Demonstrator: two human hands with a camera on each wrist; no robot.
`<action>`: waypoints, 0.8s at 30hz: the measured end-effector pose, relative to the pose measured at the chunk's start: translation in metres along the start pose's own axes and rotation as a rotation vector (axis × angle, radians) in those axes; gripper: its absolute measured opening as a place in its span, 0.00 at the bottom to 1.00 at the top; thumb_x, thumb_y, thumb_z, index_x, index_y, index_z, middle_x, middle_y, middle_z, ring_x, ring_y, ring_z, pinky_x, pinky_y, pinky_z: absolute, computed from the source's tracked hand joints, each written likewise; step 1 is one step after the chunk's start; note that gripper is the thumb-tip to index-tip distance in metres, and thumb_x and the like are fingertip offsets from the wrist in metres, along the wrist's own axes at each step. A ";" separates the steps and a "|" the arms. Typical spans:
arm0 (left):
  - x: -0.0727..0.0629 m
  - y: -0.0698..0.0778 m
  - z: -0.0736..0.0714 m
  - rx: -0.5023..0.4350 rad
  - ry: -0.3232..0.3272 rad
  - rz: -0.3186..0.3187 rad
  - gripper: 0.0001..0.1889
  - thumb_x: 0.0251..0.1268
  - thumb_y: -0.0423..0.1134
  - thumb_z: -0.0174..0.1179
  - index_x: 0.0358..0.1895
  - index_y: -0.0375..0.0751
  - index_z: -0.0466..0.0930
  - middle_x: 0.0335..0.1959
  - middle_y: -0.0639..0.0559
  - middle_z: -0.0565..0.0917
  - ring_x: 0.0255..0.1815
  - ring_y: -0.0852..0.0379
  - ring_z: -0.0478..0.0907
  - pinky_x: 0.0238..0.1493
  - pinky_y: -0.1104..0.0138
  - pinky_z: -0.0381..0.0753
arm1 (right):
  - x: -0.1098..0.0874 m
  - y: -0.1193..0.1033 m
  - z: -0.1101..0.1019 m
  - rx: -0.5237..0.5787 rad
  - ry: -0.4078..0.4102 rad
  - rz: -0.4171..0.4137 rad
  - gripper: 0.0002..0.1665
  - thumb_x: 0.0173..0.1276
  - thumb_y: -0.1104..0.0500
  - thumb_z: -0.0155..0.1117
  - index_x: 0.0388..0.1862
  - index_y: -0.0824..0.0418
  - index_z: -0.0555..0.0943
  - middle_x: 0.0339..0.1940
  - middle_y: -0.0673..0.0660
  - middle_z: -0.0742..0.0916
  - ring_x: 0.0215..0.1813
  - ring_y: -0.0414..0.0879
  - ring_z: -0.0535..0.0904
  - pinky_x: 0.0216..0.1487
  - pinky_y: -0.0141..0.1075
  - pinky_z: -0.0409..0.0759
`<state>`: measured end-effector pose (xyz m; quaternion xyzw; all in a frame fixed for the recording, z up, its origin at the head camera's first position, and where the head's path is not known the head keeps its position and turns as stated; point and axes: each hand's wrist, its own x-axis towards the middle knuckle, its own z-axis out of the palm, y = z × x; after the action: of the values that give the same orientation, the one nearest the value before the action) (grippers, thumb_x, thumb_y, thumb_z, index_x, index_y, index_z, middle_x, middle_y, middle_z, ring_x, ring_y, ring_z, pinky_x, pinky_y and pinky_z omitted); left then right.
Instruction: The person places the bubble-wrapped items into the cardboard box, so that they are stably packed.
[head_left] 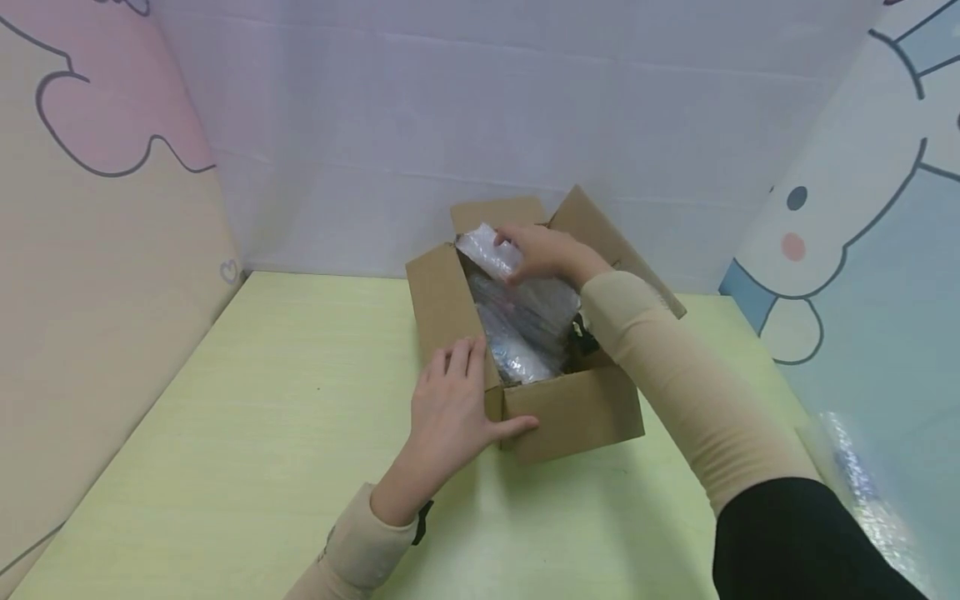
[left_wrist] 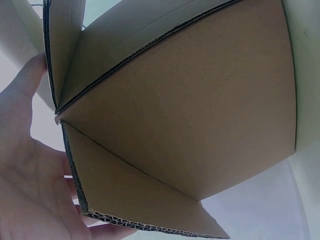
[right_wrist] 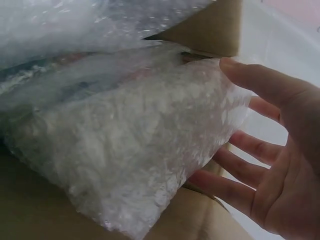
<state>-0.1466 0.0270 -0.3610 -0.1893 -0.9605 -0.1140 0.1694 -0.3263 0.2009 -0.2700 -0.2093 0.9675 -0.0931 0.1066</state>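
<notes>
A cardboard box (head_left: 577, 421) with its flaps spread holds clear bubble wrap (head_left: 517, 358) and a small black item (head_left: 581, 333). My right hand (head_left: 547, 252) reaches over the far end of the box and pinches a sheet of bubble wrap (right_wrist: 145, 135). In the right wrist view the thumb lies on the sheet's near face, with the fingers behind it. My left hand (head_left: 453, 408) rests at the near left corner. Its straight fingers lie on the left flap (head_left: 442, 300), and its thumb touches the front flap. In the left wrist view the flaps partly hide those fingers.
The box stands on a pale yellow table (head_left: 337, 375), near a white back wall (head_left: 412, 108). Clear plastic wrap (head_left: 862, 475) hangs beyond the table's right edge. Printed cartoon panels (head_left: 885, 250) stand at both sides.
</notes>
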 end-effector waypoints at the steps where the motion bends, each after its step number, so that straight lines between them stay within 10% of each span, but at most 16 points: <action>1: 0.000 0.000 0.000 0.000 -0.002 -0.001 0.63 0.35 0.82 0.59 0.71 0.37 0.63 0.62 0.46 0.73 0.60 0.45 0.71 0.60 0.56 0.76 | 0.000 0.000 0.002 -0.008 -0.014 0.006 0.38 0.58 0.53 0.71 0.66 0.55 0.67 0.65 0.59 0.75 0.64 0.55 0.73 0.60 0.54 0.73; 24: -0.005 0.010 -0.001 0.003 0.030 0.037 0.63 0.35 0.82 0.59 0.70 0.37 0.63 0.62 0.46 0.73 0.59 0.46 0.71 0.62 0.57 0.75 | -0.005 0.009 0.032 -0.069 -0.107 0.083 0.37 0.63 0.51 0.68 0.70 0.52 0.68 0.71 0.60 0.72 0.72 0.58 0.67 0.65 0.59 0.70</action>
<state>-0.1379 0.0341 -0.3607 -0.2050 -0.9543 -0.1121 0.1862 -0.3175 0.2065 -0.3022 -0.1773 0.9710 -0.0438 0.1545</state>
